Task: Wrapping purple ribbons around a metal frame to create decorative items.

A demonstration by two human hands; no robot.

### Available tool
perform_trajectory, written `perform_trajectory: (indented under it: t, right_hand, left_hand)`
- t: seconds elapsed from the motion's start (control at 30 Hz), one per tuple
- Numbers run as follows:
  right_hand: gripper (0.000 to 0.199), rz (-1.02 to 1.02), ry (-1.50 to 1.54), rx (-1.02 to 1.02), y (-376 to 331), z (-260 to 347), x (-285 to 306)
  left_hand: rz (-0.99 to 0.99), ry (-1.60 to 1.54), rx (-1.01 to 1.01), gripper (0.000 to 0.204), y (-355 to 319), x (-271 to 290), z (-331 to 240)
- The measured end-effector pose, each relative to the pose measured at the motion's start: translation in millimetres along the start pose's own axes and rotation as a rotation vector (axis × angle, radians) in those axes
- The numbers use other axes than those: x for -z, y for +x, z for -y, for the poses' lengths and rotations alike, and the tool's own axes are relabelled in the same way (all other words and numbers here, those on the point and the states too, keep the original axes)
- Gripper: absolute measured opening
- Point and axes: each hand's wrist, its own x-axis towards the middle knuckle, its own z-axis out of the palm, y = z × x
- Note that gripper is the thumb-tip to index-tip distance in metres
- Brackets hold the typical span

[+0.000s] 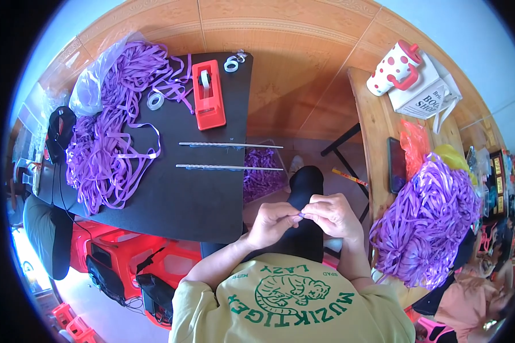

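Above my lap, my left hand and my right hand meet fingertip to fingertip. Both are closed in a pinch on a tiny bit of purple ribbon, mostly hidden by the fingers. Just beyond them, two thin metal sticks lie parallel, jutting past the right edge of the black table. Below their ends sits a clear bin holding short purple ribbon pieces. A large heap of long purple ribbon spreads over the table's left side.
The black table also bears a red tape dispenser, tape rolls and a plastic bag. To my right, a wooden table holds another purple ribbon heap, a phone and a dotted tumbler. Red stools stand at left; a person sits at lower right.
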Motion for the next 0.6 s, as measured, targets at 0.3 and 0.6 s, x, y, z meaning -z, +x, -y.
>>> perform_trajectory:
  t: [0.3, 0.6]
  right_hand:
    - [0.011, -0.074, 0.173, -0.05, -2.4, -11.0, -12.3]
    - [0.024, -0.016, 0.573, -0.344, -9.0, -39.8, 6.0]
  left_hand:
    - [-0.173, 0.688, -0.401, 0.009, -2.2, -10.1, -2.7]
    - [-0.117, 0.034, 0.129, 0.013, -3.0, -6.3, 9.1]
